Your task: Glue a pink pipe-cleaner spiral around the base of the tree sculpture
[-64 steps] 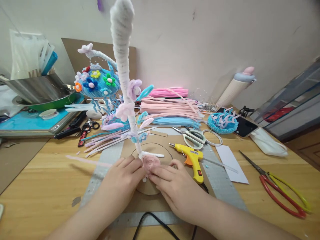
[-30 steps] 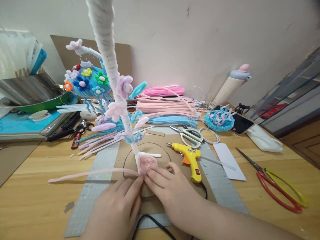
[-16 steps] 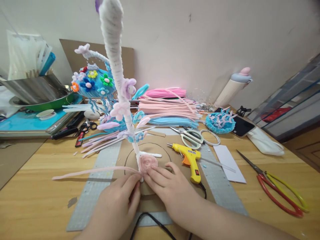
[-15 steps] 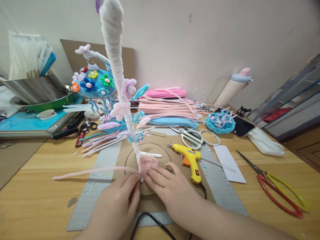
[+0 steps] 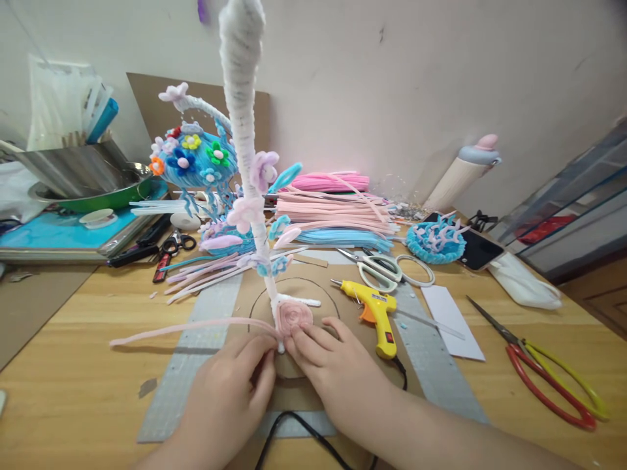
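Observation:
A pale pink pipe cleaner (image 5: 196,324) is pinched in my left hand (image 5: 232,385), its loose end stretching out to the left. It runs into a flat pink coil (image 5: 294,316) lying on a cardboard sheet (image 5: 255,287) with a drawn circle. On the coil's near edge rest the extended fingers of my right hand (image 5: 337,365). Beside the coil rises a white wrapped stem (image 5: 243,117) with fuzzy pastel flowers (image 5: 264,171) along it. White feet spread from its bottom. My left fingertips are close to the near foot and hide part of the strand.
Right of the cardboard lies a yellow glue gun (image 5: 375,310) with a black cord. Pale-handled scissors (image 5: 379,271) and red-and-yellow-handled shears (image 5: 543,372) lie beyond it. Bundles of pipe cleaners (image 5: 333,212) are stacked behind. A blue flower-covered piece (image 5: 196,160) stands back left.
The whole scene has shifted slightly right in view as the camera turned. Both hands keep nearly the same hold at the coil.

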The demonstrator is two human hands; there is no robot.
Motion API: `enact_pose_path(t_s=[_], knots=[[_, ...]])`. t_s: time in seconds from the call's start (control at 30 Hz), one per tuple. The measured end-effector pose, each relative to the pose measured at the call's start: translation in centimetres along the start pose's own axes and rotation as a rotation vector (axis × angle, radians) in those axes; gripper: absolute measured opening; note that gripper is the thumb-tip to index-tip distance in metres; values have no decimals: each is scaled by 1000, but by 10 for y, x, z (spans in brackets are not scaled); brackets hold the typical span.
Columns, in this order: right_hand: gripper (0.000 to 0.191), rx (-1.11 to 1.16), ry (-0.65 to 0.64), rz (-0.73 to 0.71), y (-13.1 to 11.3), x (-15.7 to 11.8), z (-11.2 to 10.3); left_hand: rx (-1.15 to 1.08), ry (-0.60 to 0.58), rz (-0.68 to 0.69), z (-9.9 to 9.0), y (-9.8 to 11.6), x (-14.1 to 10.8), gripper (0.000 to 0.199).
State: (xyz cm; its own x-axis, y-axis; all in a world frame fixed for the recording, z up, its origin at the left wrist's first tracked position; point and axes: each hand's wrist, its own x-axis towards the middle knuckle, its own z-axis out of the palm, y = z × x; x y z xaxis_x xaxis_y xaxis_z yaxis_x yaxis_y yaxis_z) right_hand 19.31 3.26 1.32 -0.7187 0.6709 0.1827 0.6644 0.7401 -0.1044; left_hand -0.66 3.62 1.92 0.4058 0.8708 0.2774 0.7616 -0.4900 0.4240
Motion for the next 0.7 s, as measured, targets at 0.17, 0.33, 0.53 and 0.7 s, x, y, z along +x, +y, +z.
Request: enact_pose_path(t_s=[0.17,0.33,0.53,0.7], knots=[[42,-35,21,-5,-1,1,2,94,133,122,-4,5,7,22],[43,-73,61,-30,-3,-1,2,105,208,63,-3,5,4,14],[44,-20,56,-16,-2,-4,3,-105,29,-171,2,2,8,11],[51,96,96,26,-1,-6,-1,-253,86,-219,6,-6,22,12]])
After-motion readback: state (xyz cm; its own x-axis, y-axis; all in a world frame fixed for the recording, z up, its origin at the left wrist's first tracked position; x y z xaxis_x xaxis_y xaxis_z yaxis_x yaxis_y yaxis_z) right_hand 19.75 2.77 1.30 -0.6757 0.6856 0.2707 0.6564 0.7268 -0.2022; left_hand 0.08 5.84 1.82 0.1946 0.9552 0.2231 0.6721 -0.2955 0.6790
